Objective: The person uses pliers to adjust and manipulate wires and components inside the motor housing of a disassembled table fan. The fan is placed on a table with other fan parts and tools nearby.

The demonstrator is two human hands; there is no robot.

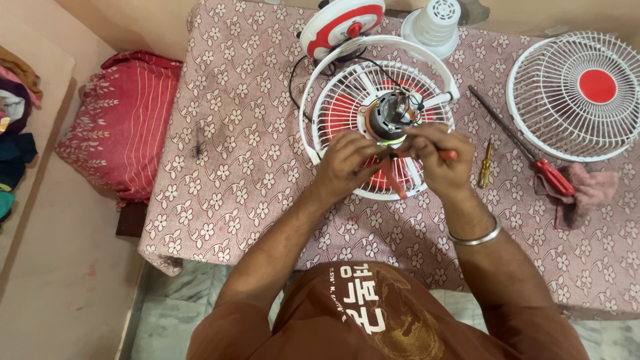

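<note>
Your brown shirt (373, 320) fills the bottom edge, and both forearms reach up over the flowered tabletop (253, 180). Your left hand (343, 163) is pinched shut on a small part right below the fan motor (390, 113), though what it grips is too small to make out. Your right hand (440, 157), steel bangle (475, 237) on the wrist, is clenched around a red-handled tool (393, 177), its handles poking out between both hands. That motor sits in the middle of the white rear fan grille (333, 100). Further right lie a yellow screwdriver (485, 165), a long red-handled screwdriver (533, 160), a pink rag (590, 190) and the loose front grille (580, 90).
</note>
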